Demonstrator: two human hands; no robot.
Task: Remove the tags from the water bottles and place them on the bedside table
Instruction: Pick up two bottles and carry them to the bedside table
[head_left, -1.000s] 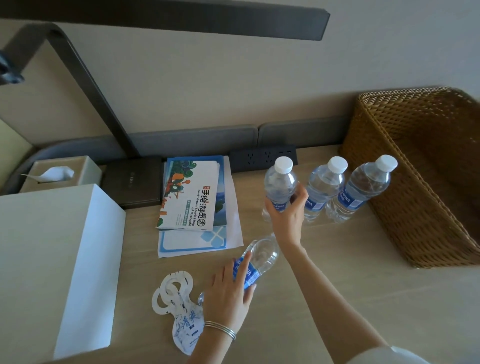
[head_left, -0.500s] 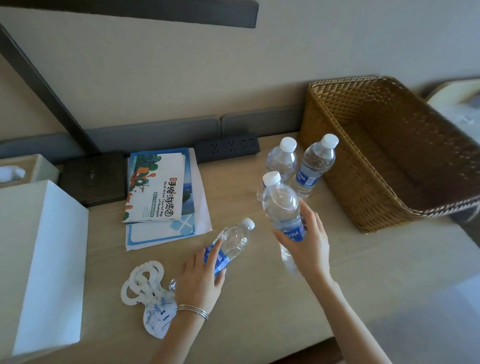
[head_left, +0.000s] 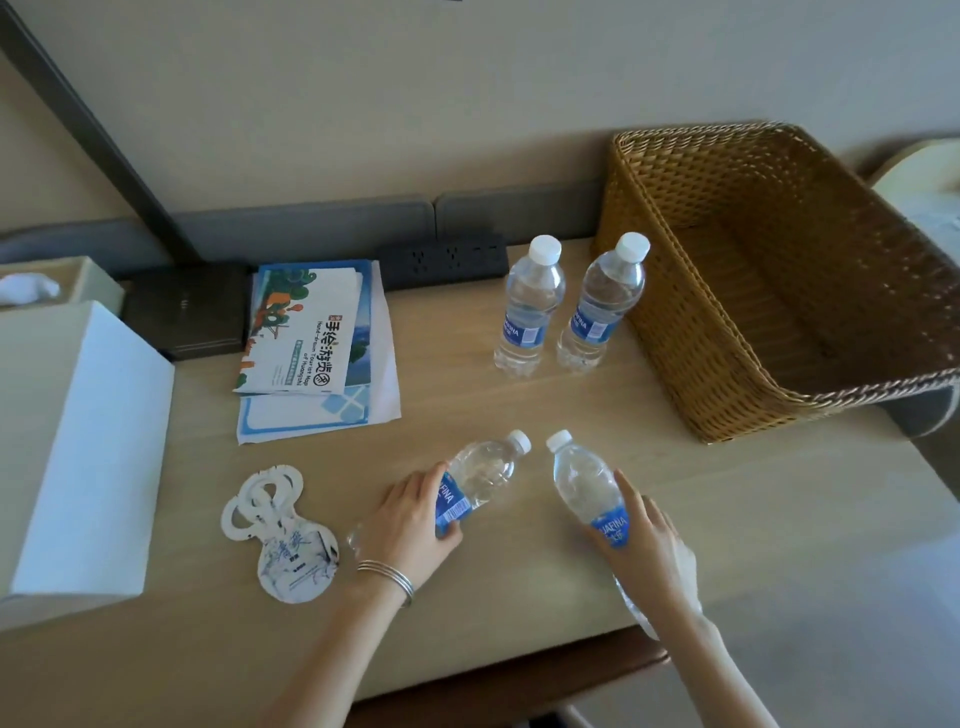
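The wooden table (head_left: 519, 597) carries a wicker basket (head_left: 727, 364) at its right end. Just left of the basket stand 2 upright bottles (head_left: 527, 312), capped and side by side. Nearer the front edge than the basket, the hands are apart. The left hand (head_left: 410, 525) grips the lying bottle (head_left: 483, 473) round its label, and the right hand (head_left: 644, 545) grips the tilted bottle (head_left: 587, 483). The tags (head_left: 283, 535) lie stacked far left of the basket.
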